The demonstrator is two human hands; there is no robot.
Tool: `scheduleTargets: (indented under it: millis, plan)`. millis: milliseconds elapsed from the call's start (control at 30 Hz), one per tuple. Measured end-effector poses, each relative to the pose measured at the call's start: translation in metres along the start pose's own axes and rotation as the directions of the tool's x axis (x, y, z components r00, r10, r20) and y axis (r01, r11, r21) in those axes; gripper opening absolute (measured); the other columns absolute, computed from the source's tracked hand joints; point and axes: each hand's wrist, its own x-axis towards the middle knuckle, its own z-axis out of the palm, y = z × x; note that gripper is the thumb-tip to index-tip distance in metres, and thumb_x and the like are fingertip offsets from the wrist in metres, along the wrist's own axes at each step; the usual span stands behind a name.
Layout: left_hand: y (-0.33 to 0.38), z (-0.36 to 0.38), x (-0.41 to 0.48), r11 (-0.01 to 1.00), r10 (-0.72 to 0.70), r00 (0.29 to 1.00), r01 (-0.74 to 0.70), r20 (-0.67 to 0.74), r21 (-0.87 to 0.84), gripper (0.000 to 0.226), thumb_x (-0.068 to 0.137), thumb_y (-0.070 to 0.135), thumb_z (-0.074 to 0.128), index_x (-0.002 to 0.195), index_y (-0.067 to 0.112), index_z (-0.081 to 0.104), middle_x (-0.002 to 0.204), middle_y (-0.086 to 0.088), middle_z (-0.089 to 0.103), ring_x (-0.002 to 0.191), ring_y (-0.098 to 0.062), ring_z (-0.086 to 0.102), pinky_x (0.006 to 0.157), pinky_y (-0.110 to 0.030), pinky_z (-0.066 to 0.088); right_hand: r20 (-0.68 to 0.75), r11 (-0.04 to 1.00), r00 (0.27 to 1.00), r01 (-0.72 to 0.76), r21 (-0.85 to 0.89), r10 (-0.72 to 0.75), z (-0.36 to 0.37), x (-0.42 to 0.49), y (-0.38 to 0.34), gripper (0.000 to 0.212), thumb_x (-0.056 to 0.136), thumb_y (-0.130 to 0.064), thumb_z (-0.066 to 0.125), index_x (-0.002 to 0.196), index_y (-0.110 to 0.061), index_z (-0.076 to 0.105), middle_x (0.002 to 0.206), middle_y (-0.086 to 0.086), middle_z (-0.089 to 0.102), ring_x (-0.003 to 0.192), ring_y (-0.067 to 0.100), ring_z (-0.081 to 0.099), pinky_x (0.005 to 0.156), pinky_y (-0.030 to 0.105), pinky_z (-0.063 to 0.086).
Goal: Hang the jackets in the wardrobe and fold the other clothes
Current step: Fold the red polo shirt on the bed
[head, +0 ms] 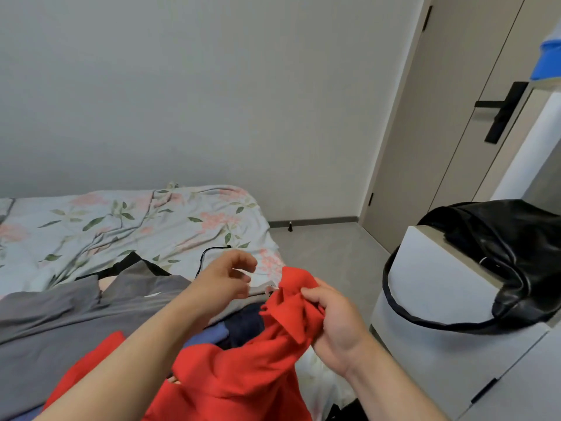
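A red garment hangs bunched in front of me over the bed's near edge. My right hand grips a gathered fold of it near the top. My left hand hovers just left of the red cloth, fingers curled apart, holding nothing. A grey garment with black trim lies spread on the bed to the left. Dark navy and blue clothes lie in a heap under the red one.
The bed has a floral sheet with a black cable on it. A white cabinet at the right carries a black leather bag. Beige wardrobe doors with a black handle stand behind. Grey floor lies between.
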Motion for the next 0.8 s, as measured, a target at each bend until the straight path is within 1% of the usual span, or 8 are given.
scheduleTargets:
  millis: [67,167,200,300,400,533,667,800]
  plan:
    - [-0.009,0.004,0.007,0.997,-0.001,0.969,-0.018,0.249,0.075,0.059,0.068,-0.016,0.056,0.119,0.014,0.058,0.127,-0.006,0.060,0.121,-0.021,0.056,0.103,-0.039,0.046,0.103,0.999,0.994,-0.029,0.025,0.026,0.001,-0.003,-0.019,0.040,0.071,-0.004,0.051,0.104,0.009,0.068,0.099,0.034,0.066,0.087,0.039,0.067,0.080,0.044,0.058]
    - [-0.018,0.020,0.011,0.982,0.046,0.771,0.082,0.635,-0.171,0.073,0.068,-0.015,0.058,0.137,0.005,0.048,0.129,-0.014,0.059,0.119,-0.025,0.055,0.104,-0.040,0.041,0.216,0.999,0.976,-0.009,-0.039,0.017,0.005,-0.006,-0.050,0.041,0.052,-0.006,0.060,0.089,0.005,0.074,0.084,0.029,0.067,0.077,0.039,0.068,0.079,0.045,0.058]
    - [-0.016,0.027,0.014,0.969,0.053,0.767,0.115,0.639,-0.218,0.075,0.071,-0.011,0.064,0.141,0.009,0.045,0.122,-0.014,0.061,0.111,-0.026,0.057,0.100,-0.041,0.042,0.239,0.998,0.971,0.003,-0.065,0.013,0.005,-0.006,-0.059,0.043,0.048,-0.006,0.061,0.088,0.004,0.074,0.082,0.028,0.067,0.075,0.038,0.068,0.078,0.045,0.057]
    - [-0.007,0.049,0.027,0.942,0.057,0.891,0.102,0.451,-0.321,0.095,0.067,-0.007,0.071,0.149,0.022,0.033,0.101,-0.002,0.068,0.085,-0.017,0.065,0.077,-0.030,0.051,0.287,0.994,0.958,0.012,-0.113,0.021,0.005,-0.011,-0.084,0.045,0.052,-0.010,0.061,0.092,0.006,0.074,0.086,0.028,0.068,0.076,0.038,0.069,0.076,0.044,0.059]
    - [0.010,0.063,0.036,0.908,0.059,0.936,0.094,0.347,-0.408,0.104,0.067,-0.012,0.071,0.153,0.027,0.027,0.138,-0.012,0.056,0.117,-0.033,0.061,0.071,-0.027,0.053,0.416,0.994,0.909,0.011,-0.108,0.036,0.012,-0.020,-0.106,0.033,0.058,-0.010,0.062,0.086,0.003,0.076,0.080,0.021,0.073,0.077,0.032,0.072,0.077,0.038,0.059]
    - [0.041,0.066,0.027,0.957,0.216,0.802,-0.061,0.557,-0.284,0.050,0.076,-0.003,0.073,0.122,0.015,0.063,0.112,-0.006,0.068,0.104,-0.018,0.063,0.088,-0.031,0.049,0.406,0.997,0.913,-0.006,-0.072,0.035,0.021,-0.023,-0.133,0.050,0.036,-0.012,0.080,0.080,0.007,0.067,0.075,0.022,0.063,0.073,0.037,0.063,0.083,0.044,0.053]
    - [0.080,0.032,0.021,0.941,0.184,0.889,-0.035,0.419,-0.338,0.044,0.065,-0.005,0.067,0.107,0.009,0.070,0.103,-0.012,0.071,0.096,-0.021,0.068,0.082,-0.030,0.054,0.456,0.983,0.890,0.077,-0.167,0.008,0.031,-0.039,-0.171,0.064,0.045,-0.013,0.076,0.105,0.006,0.064,0.101,0.023,0.061,0.091,0.036,0.059,0.093,0.044,0.046]
    - [0.139,-0.016,0.009,0.941,0.255,0.939,-0.187,0.230,-0.283,0.040,0.056,0.000,0.060,0.093,0.005,0.075,0.096,-0.016,0.073,0.085,-0.023,0.070,0.074,-0.030,0.057,0.525,0.903,0.850,0.183,-0.389,0.054,0.037,-0.061,-0.208,0.058,0.067,-0.002,0.055,0.124,-0.004,0.065,0.117,0.015,0.067,0.103,0.027,0.065,0.097,0.039,0.050]
